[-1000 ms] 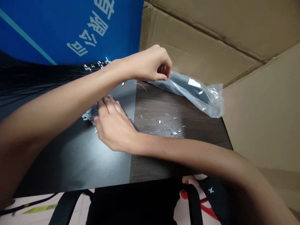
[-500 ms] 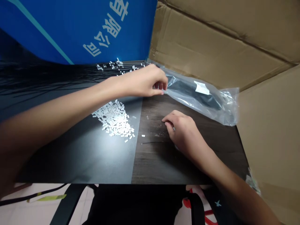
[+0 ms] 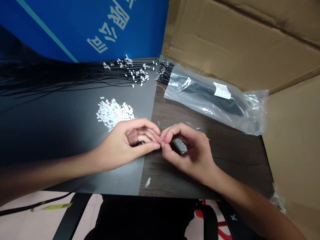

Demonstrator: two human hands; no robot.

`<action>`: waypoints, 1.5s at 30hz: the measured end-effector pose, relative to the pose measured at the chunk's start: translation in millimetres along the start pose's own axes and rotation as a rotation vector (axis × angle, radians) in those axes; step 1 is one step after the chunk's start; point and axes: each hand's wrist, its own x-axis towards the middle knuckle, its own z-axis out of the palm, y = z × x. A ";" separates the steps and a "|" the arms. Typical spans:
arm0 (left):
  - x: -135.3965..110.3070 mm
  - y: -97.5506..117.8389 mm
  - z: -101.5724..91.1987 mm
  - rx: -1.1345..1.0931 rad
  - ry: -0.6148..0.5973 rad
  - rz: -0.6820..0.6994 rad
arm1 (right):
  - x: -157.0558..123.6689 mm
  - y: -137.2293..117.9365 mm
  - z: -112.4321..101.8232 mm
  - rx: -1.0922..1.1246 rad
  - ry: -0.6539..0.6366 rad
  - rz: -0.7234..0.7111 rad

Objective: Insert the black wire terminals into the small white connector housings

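Note:
My left hand (image 3: 127, 143) and my right hand (image 3: 186, 150) meet fingertip to fingertip low over the table's middle. Both are pinched shut on something tiny that I cannot make out; a thin black wire seems to run under the left fingers. A heap of small white connector housings (image 3: 113, 111) lies just behind my left hand on the black mat (image 3: 62, 133). A clear plastic bag of black wires (image 3: 212, 98) lies beyond my right hand. One white housing (image 3: 147, 182) lies near the front edge.
Long black wires (image 3: 50, 80) fan across the back left, with white housings (image 3: 136, 71) fitted at their ends. A blue printed board (image 3: 82, 26) stands behind and cardboard walls (image 3: 237, 40) close the back and right. The dark wooden table (image 3: 225, 160) ends just below my wrists.
My left hand left the bag's mouth and came down toward me. My right hand shifted left to meet it. Both now pinch together at the table's middle; the view tilted slightly.

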 end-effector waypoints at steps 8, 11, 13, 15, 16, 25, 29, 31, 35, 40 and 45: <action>1.7 -13.7 6.2 0.069 0.213 0.059 | -7.0 16.9 10.4 -0.206 0.048 0.008; 1.3 -12.7 7.0 0.095 0.224 0.067 | -6.9 21.6 5.6 -0.274 0.031 0.001; 1.8 -12.0 8.4 0.098 0.218 0.053 | -6.5 24.1 2.3 -0.295 0.035 -0.004; 3.8 -12.7 9.4 0.112 0.225 0.055 | -5.4 26.7 -1.1 -0.331 0.040 -0.013; 5.2 -13.6 9.7 0.124 0.238 0.064 | -4.6 28.3 -2.9 -0.362 0.040 -0.020; 18.2 -12.7 -4.8 0.421 0.143 0.207 | 3.1 29.7 -20.7 -0.460 -0.266 -0.161; 24.3 1.5 -31.1 0.694 -0.070 0.275 | 4.5 23.2 -31.2 -0.447 -0.447 -0.207; 25.7 6.3 -47.7 0.742 -0.189 0.259 | 4.9 23.0 -34.6 -0.452 -0.499 -0.205; 22.5 5.2 -70.3 0.732 -0.438 0.230 | 4.3 26.6 -34.8 -0.436 -0.528 -0.189; 9.7 -5.6 -53.2 0.743 -0.331 0.317 | 1.3 26.9 -28.2 -0.425 -0.495 -0.176; 3.0 -13.2 -21.4 0.716 -0.272 0.376 | 0.2 26.1 -18.9 -0.476 -0.506 -0.178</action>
